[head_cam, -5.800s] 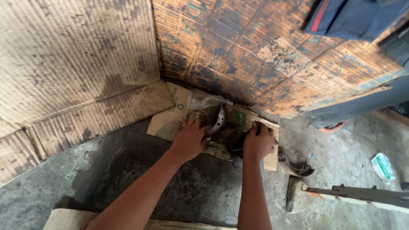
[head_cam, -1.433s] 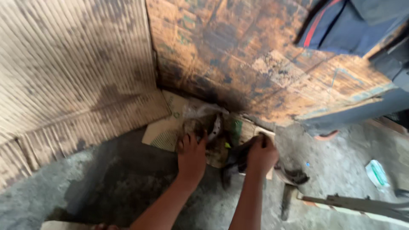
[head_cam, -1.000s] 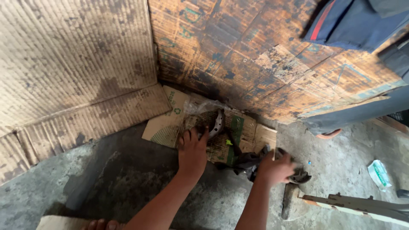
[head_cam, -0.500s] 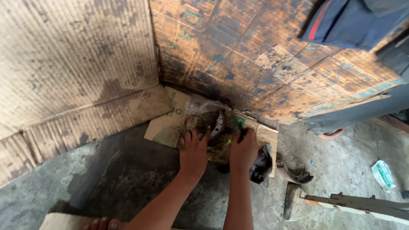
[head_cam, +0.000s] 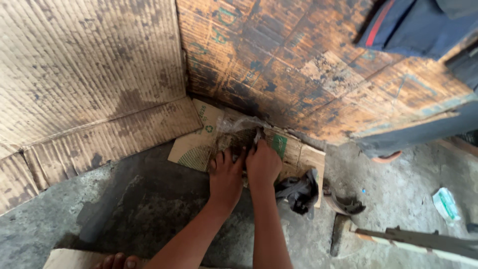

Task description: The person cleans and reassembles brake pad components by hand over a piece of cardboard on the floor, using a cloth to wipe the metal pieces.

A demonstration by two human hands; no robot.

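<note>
1. While both our hands press side by side on the dark part (head_cam: 244,139) lying on the flat cardboard piece (head_cam: 194,147) at the foot of the cardboard wall (head_cam: 298,65), we judge the step to be steadying it on the floor (head_cam: 124,209).
2. Our left hand (head_cam: 226,174) lies flat with fingers spread, grip wide and holding nothing.
3. Our right hand (head_cam: 264,164) curls over the part; whether that grip closes, we cannot tell.
4. The next move calls for a firm hold; the dark rag (head_cam: 298,192) lies just beside.

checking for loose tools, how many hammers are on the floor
1: a hammer with a dark metal head and pale worn handle lies on the grey concrete floor, lower right, beyond the right hand. Others may be hidden.
</note>
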